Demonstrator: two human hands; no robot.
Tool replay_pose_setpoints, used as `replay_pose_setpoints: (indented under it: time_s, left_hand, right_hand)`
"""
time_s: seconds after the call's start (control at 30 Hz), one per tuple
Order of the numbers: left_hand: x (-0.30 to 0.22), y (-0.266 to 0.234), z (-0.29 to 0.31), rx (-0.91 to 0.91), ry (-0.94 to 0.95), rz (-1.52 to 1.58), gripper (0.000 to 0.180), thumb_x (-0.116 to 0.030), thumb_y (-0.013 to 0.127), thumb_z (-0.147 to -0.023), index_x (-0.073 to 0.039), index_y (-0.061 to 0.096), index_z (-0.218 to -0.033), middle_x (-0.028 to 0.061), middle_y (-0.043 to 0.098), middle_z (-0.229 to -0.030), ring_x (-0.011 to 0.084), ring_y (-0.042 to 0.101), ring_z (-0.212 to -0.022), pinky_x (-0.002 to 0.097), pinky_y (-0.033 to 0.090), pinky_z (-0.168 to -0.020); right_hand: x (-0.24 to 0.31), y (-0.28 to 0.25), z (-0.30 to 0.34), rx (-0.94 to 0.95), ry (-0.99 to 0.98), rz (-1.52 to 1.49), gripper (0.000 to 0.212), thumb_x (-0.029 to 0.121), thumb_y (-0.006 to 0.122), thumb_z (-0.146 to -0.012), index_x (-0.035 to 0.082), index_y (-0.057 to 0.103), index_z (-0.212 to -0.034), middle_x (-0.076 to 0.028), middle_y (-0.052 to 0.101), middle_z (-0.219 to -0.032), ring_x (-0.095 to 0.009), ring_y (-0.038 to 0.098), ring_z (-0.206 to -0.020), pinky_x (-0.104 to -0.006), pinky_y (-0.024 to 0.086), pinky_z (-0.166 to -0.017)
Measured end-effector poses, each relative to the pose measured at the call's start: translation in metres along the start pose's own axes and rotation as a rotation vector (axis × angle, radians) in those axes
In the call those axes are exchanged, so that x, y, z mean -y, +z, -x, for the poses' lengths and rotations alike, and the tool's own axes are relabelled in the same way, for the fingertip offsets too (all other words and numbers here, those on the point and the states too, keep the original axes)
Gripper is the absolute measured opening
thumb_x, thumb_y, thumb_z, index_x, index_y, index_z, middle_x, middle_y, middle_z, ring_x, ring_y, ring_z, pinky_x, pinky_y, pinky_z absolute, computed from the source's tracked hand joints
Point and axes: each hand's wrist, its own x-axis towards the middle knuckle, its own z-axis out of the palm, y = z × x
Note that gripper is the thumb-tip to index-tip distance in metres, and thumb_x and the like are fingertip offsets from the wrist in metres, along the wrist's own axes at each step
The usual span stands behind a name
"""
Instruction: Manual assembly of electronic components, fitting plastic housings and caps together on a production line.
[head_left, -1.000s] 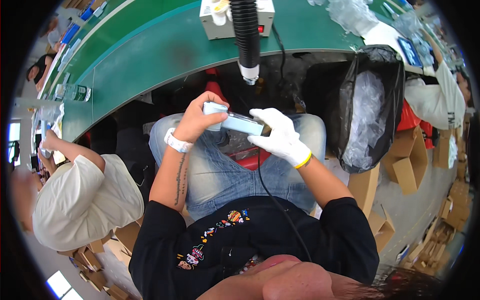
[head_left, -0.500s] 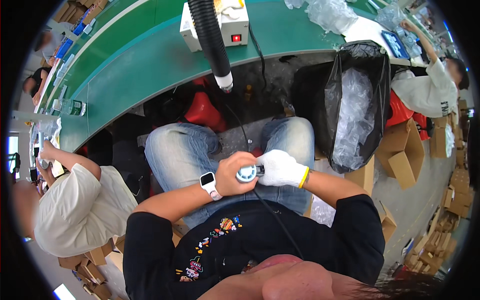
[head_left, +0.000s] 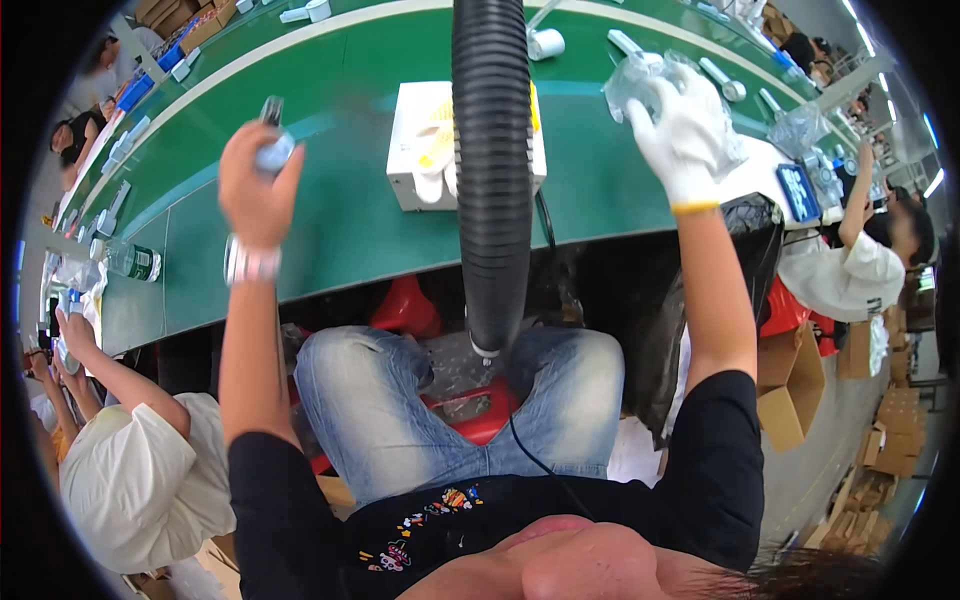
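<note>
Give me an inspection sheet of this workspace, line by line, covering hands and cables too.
Surface: green table, its edges bent by the lens.
Handled things: light-blue device, blurred; clear plastic bags at the table's far right.
Clutter: white box with gloves on top; clear bottle on its side at left.
Hands: left hand, bare, holds the device; right hand, white-gloved, is at the bags, grip unclear.
Cables: dark cable over the person's shirt and jeans.
Surroundings: ribbed black hose hanging in front; co-workers on both sides; cardboard boxes at right.
</note>
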Motion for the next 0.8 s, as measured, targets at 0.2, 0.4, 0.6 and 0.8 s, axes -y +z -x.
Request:
replay_pose_setpoints:
  time_s: [0.2,0.4,0.6,0.8]
  left_hand:
    - [0.141,0.136,-0.064,0.390,0.105,-0.520,0.042,-0.029,0.079,-0.088,-0.020,0.069,-0.128,0.0107,0.063,-0.142,0.0308,0.059,-0.131,0.0492,0.048,-0.106]
    - [0.071,0.117,-0.043,0.145,0.050,-0.569,0.044,-0.033,0.066,-0.100,-0.018,0.063,-0.141,0.0137,0.053,-0.153,0.0351,0.050,-0.141,0.0560,0.040,-0.114]
    - [-0.156,-0.040,0.137,0.617,-0.721,1.138,0.043,-0.041,0.059,-0.106,-0.002,0.071,-0.121,0.0122,0.072,-0.127,0.0231,0.066,-0.120,0.0388,0.050,-0.105]
    - [-0.212,0.012,0.226,0.366,-1.559,1.734,0.070,-0.060,0.041,-0.109,-0.008,0.040,-0.156,0.0119,0.059,-0.148,0.0267,0.058,-0.134,0.0433,0.045,-0.113]
  right_hand:
    - [-0.005,0.063,-0.065,0.412,0.117,0.183,0.040,0.042,0.074,-0.083,0.011,0.079,-0.106,-0.020,0.063,-0.140,-0.037,0.055,-0.130,-0.0467,0.045,-0.110]
    - [-0.012,-0.018,0.012,0.268,0.141,-0.539,0.030,0.022,0.075,-0.091,0.002,0.076,-0.112,-0.020,0.068,-0.133,-0.033,0.063,-0.123,-0.0407,0.045,-0.111]
    - [0.085,-0.117,0.198,0.511,0.516,-1.417,0.037,0.008,0.076,-0.091,-0.001,0.066,-0.125,-0.016,0.070,-0.126,-0.021,0.065,-0.118,-0.0387,0.051,-0.105]
    - [0.242,-0.115,0.225,0.320,0.771,-1.646,0.062,0.011,0.081,-0.084,0.002,0.056,-0.140,-0.012,0.071,-0.123,-0.024,0.071,-0.110,-0.0379,0.056,-0.099]
